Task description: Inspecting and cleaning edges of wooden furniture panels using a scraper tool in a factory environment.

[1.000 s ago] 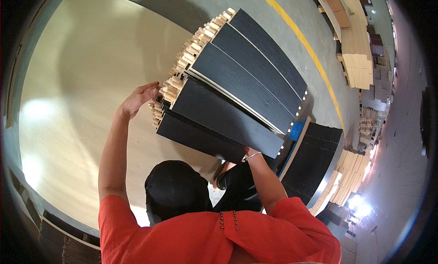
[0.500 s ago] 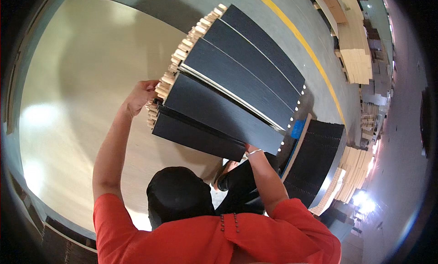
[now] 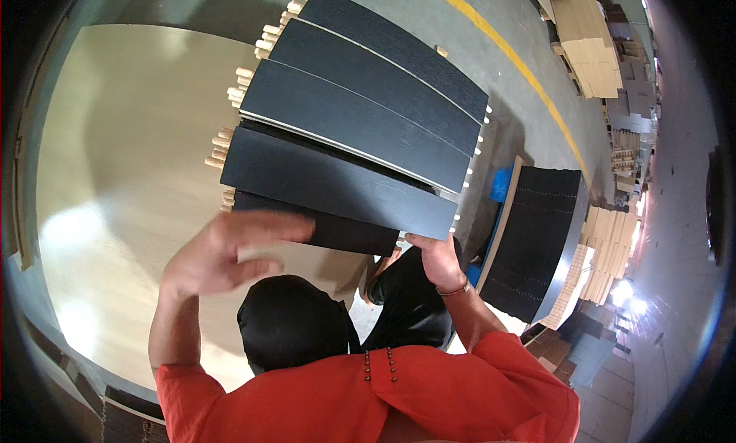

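Observation:
Several long black panels with pale wooden dowels sticking out of their ends lie fanned in a stack on a pale wood tabletop. My right hand grips the near right corner of the lowest black panel. My left hand hovers blurred over that panel's near left end, fingers spread and holding nothing. A black cap and my red sleeves fill the lower part of the view.
A black board with rows of small holes leans at the right beside a blue object. A yellow line crosses the grey floor. Stacks of pale boards stand far right, and more pale boards lie lower down.
My left hand has left the dowelled left end of the stack and swung down and right to the near edge. The right hand keeps its hold on the lowest panel.

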Available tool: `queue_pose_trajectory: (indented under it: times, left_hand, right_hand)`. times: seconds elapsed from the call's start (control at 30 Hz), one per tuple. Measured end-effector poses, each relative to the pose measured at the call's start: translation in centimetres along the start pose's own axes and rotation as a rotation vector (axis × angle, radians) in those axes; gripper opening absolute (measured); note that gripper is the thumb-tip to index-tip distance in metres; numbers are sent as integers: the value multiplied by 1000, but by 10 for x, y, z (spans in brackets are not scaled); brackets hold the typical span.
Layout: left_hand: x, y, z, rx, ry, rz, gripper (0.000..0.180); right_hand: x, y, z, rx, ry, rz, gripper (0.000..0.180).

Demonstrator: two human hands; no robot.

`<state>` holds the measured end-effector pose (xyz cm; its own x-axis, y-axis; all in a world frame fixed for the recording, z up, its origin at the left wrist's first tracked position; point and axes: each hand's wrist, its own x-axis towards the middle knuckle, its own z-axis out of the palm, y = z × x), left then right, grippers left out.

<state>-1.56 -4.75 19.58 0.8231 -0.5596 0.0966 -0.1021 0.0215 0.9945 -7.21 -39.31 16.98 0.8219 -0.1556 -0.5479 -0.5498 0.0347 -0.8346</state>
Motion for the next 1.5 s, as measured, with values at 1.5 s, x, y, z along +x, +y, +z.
queue_pose_trajectory:
  times: [1.5]
  left_hand:
    - [3,-187,-33,-379,411,-679,80]
  right_hand:
    - [109,103,-42,300,-115,127,43]
